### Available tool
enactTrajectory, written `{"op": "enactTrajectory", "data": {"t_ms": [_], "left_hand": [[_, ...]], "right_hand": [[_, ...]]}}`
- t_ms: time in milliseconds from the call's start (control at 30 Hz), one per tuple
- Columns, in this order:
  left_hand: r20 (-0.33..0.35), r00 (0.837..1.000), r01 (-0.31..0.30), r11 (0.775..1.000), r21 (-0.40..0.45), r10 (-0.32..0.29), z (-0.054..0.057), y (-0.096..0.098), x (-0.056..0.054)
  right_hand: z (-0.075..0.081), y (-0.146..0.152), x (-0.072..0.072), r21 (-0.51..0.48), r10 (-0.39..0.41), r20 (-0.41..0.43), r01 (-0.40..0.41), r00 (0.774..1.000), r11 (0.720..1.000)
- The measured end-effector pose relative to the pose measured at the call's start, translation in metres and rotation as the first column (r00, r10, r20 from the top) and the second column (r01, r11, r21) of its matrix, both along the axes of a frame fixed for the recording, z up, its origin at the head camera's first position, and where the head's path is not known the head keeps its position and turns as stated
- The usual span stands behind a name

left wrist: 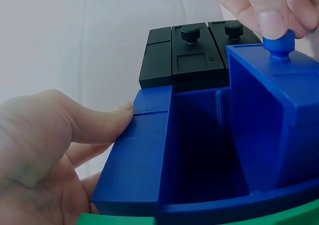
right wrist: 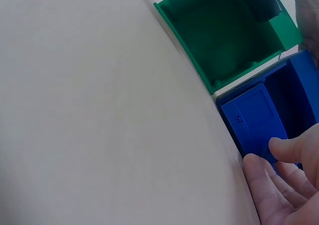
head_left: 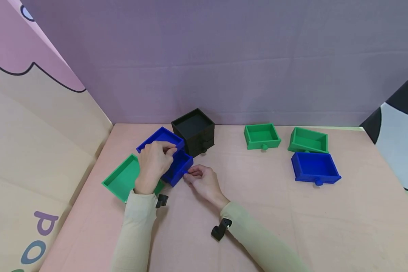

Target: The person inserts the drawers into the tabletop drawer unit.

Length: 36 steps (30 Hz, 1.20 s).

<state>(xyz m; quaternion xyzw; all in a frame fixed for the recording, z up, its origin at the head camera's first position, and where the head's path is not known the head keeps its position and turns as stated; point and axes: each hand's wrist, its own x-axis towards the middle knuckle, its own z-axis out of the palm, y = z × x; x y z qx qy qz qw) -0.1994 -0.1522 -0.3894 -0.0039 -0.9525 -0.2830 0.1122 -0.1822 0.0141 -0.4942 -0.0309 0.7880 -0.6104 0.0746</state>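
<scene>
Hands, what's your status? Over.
Left hand grips blue cabinet. Right hand pinches knob of blue drawer. Drawer sticks partly out. Green box beside cabinet, nothing seen blocking drawer.

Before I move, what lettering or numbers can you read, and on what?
"p", sideways: left wall cloth
"o": same cloth
Green mark below: cut off, unreadable
"57", apparently: blue drawer front
Too small or blurred: marks on black drawer front and blue drawer case

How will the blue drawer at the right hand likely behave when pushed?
The drawer is probably stiff: it looks straight-sided. It should feel light for its size, being hollow and thin-walled. It might twist, as the right hand holds it by the knob.
</scene>
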Motion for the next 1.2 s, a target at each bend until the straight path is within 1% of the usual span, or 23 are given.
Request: {"op": "enactTrajectory", "data": {"t_ms": [167, 433, 767, 967, 1200], "left_hand": [[-0.010, 1.000, 0.004, 1.000, 0.013, -0.004, 0.000, -0.001, 0.000], [0.006, 1.000, 0.006, 1.000, 0.009, -0.006, -0.002, -0.002, -0.001], [0.012, 1.000, 0.012, 1.000, 0.018, -0.012, -0.003, -0.001, 0.000], [-0.011, 1.000, 0.009, 1.000, 0.010, -0.009, -0.001, -0.001, -0.001], [-0.003, 1.000, 0.008, 1.000, 0.006, -0.008, -0.001, -0.001, 0.000]], "right_hand": [[0.000, -0.001, -0.001, 0.003, -0.006, -0.001, 0.006, 1.000, 1.000], [-0.002, -0.006, -0.003, -0.048, -0.009, 0.014, 0.010, 1.000, 0.999], [-0.002, -0.011, -0.005, -0.009, -0.016, 0.003, 0.016, 1.000, 1.000], [0.002, -0.015, -0.007, -0.037, -0.008, 0.014, 0.009, 1.000, 0.999], [-0.002, -0.020, -0.013, -0.054, -0.024, 0.009, 0.024, 1.000, 0.998]]}}
